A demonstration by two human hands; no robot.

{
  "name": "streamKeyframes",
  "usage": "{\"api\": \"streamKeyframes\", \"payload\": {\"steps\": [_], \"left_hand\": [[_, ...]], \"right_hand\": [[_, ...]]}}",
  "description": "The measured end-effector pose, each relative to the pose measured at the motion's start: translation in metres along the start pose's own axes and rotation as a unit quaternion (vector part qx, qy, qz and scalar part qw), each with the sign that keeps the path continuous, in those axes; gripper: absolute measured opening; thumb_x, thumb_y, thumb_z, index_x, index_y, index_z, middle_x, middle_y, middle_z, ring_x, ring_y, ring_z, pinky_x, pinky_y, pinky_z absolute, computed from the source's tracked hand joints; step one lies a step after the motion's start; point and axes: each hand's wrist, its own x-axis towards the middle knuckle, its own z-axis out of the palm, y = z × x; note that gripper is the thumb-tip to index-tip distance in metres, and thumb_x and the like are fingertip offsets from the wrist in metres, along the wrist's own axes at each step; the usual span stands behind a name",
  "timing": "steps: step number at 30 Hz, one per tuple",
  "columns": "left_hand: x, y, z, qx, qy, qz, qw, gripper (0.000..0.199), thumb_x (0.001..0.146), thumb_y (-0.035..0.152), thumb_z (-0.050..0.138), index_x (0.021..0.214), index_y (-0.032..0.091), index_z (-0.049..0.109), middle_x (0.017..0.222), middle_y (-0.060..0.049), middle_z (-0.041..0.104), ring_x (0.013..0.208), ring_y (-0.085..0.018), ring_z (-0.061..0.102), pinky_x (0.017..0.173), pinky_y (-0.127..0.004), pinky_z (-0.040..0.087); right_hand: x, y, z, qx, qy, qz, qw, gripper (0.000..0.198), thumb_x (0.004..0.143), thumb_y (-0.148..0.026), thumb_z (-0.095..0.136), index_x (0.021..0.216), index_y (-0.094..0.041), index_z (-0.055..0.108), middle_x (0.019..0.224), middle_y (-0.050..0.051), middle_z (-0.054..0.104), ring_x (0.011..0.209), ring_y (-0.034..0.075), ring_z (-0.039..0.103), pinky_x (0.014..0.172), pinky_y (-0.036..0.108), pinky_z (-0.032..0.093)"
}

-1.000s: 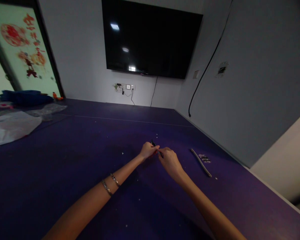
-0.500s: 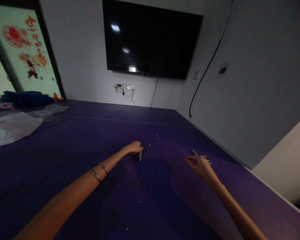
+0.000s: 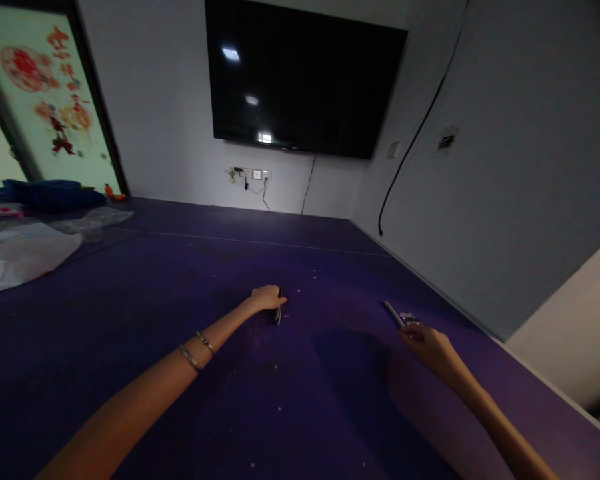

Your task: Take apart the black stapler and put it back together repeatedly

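My left hand [image 3: 267, 297] is closed round a slim, dark-and-silver object [image 3: 279, 315], whose kind I cannot make out. It is held close to the purple surface [image 3: 205, 400]. Over on the right, my right hand [image 3: 429, 347] has its fingers curled into a pinch; whatever is between them is too small or hidden to name. Just beyond those fingertips lies a thin, light-coloured stick-like piece [image 3: 393, 313], its near end meeting the fingers in view. Several small shiny pieces [image 3: 410, 319] lie beside it, partly covered by the hand.
White specks dot the surface. Clear plastic [image 3: 97, 220], a white sheet [image 3: 30, 253] and dark blue cloth [image 3: 53, 195] lie at far left, near a small orange item [image 3: 114, 193]. A television [image 3: 305, 80] hangs on the wall; a black cable [image 3: 413, 150] dangles at right.
My right hand has shifted right and nearer, uncovering more of the thin stick-like piece. My left hand stays almost in place, still gripping the slim object.
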Motion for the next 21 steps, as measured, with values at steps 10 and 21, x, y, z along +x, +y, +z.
{"api": "streamKeyframes", "payload": {"steps": [10, 21], "left_hand": [[-0.038, 0.002, 0.016, 0.017, 0.035, -0.009, 0.999, 0.045, 0.081, 0.052, 0.038, 0.09, 0.017, 0.065, 0.095, -0.014, 0.066, 0.088, -0.029, 0.063, 0.071, -0.038, 0.048], [-0.038, 0.002, 0.025, 0.003, 0.049, -0.01, 0.999, 0.038, 0.082, 0.046, 0.039, 0.084, 0.018, 0.065, 0.09, -0.011, 0.067, 0.084, -0.024, 0.064, 0.072, -0.034, 0.047]], "right_hand": [[0.011, 0.051, -0.011, -0.12, -0.096, 0.055, 0.987, 0.037, 0.078, -0.053, 0.04, 0.079, -0.021, 0.057, 0.069, 0.007, 0.065, 0.062, 0.021, 0.062, 0.054, 0.026, 0.038], [0.022, 0.071, 0.005, -0.068, -0.164, -0.023, 0.984, 0.037, 0.078, -0.045, 0.044, 0.054, -0.02, 0.057, 0.054, 0.003, 0.061, 0.05, 0.016, 0.057, 0.048, 0.023, 0.033]]}}
